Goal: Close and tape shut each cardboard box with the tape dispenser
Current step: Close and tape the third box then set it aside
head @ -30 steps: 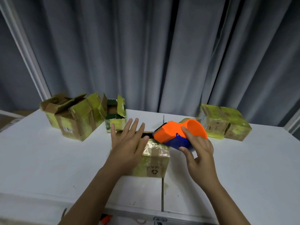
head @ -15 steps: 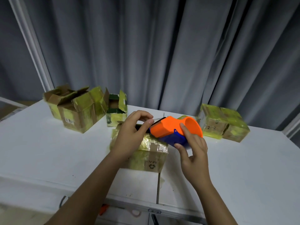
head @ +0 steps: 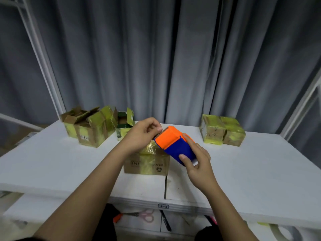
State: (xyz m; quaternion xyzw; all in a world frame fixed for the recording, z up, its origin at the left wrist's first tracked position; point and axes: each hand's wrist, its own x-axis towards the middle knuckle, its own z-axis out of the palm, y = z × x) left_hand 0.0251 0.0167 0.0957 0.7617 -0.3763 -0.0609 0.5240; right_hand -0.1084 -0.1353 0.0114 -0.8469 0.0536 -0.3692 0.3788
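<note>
Right hand (head: 199, 164): grips the tape dispenser (head: 175, 145)
Left hand (head: 142, 134): fingers pinched at the dispenser's front edge
Box (head: 147, 162): on the desk (head: 52, 162), just under both hands

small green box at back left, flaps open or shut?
Open: the green box has one flap standing up and its inside shows.

A white bench (head: 260, 171) stands before grey pleated curtains (head: 156, 58), flanked by white frame posts at far left (head: 43, 58) and right (head: 302, 105). On a lower shelf (head: 139, 225) beneath its near edge lie pink-handled scissors (head: 147, 217), an orange-tipped tool (head: 117, 218) and a dark pen (head: 165, 223).
</note>
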